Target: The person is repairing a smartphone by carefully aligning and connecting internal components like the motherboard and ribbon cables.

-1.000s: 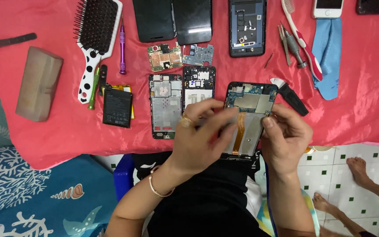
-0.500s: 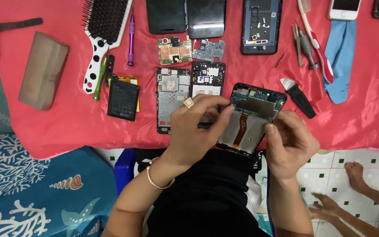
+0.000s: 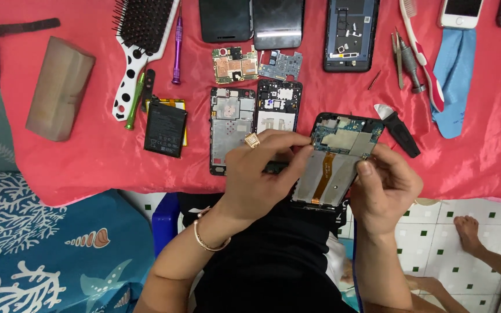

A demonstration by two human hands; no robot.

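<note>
Centre-right of the frame, both hands hold the opened phone (image 3: pixel 334 159): right hand (image 3: pixel 387 188) grips its edge, left hand (image 3: pixel 259 177) works a dark tool at the board; next needs careful prying

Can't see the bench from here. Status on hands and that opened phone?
Left hand and right hand both gripping the opened phone, lifted at the table's edge. Left fingers on its circuit board. Loose boards, black battery on red cloth; nothing blocking.
</note>
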